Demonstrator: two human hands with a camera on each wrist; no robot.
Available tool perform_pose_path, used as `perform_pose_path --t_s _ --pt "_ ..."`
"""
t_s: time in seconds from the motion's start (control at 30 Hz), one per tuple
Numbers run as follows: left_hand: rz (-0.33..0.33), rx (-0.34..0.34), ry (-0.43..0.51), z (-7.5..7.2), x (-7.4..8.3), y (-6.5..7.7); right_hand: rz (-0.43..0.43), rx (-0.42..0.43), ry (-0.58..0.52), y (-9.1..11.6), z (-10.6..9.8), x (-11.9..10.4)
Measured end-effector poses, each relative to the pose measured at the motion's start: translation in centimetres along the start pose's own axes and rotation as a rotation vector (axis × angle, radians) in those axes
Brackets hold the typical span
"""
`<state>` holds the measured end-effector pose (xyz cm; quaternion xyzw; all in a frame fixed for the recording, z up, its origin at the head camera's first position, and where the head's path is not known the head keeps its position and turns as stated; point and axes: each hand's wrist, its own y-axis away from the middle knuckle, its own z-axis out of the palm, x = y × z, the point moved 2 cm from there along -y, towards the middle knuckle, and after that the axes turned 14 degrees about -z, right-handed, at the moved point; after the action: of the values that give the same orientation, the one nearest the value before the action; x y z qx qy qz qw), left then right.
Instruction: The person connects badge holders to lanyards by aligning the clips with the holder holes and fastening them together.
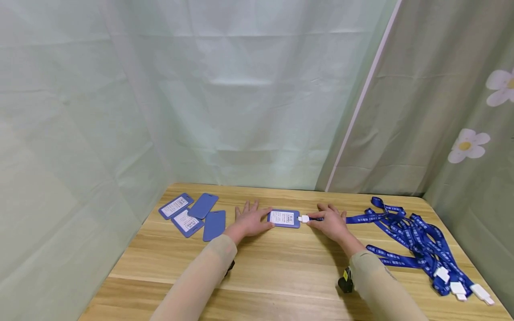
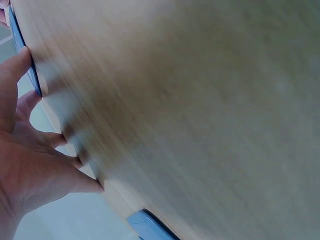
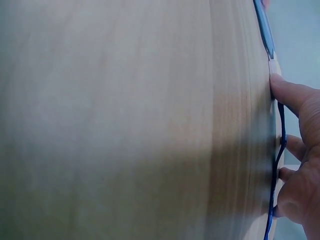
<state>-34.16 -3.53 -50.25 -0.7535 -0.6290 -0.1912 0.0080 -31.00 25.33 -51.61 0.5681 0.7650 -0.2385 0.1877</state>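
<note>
A blue badge holder with a white printed card lies flat on the wooden table, between both hands. At its left end, my left hand holds the corners between thumb and index finger. The other fingers are spread, their tips on the tabletop. My right hand pinches the white plastic clip of a blue lanyard between thumb and index finger. This clip is right at the holder's slotted end. The lanyard strap runs back under the right hand, partly hidden by it.
Several more badge holders lie at the left, some with the printed side up, some plain. A tangled pile of blue lanyards with white clips covers the table's right side. Curtains hang behind the wooden table.
</note>
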Motion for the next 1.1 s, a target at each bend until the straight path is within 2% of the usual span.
perform_pose_path --t_s 0.53,1.1 --pt "-0.011 -0.011 -0.002 0.07 -0.11 -0.04 0.015 0.004 -0.009 0.10 0.31 -0.11" --pt "0.010 0.004 0.016 -0.12 -0.05 0.07 0.012 0.014 0.005 0.07 0.27 -0.62"
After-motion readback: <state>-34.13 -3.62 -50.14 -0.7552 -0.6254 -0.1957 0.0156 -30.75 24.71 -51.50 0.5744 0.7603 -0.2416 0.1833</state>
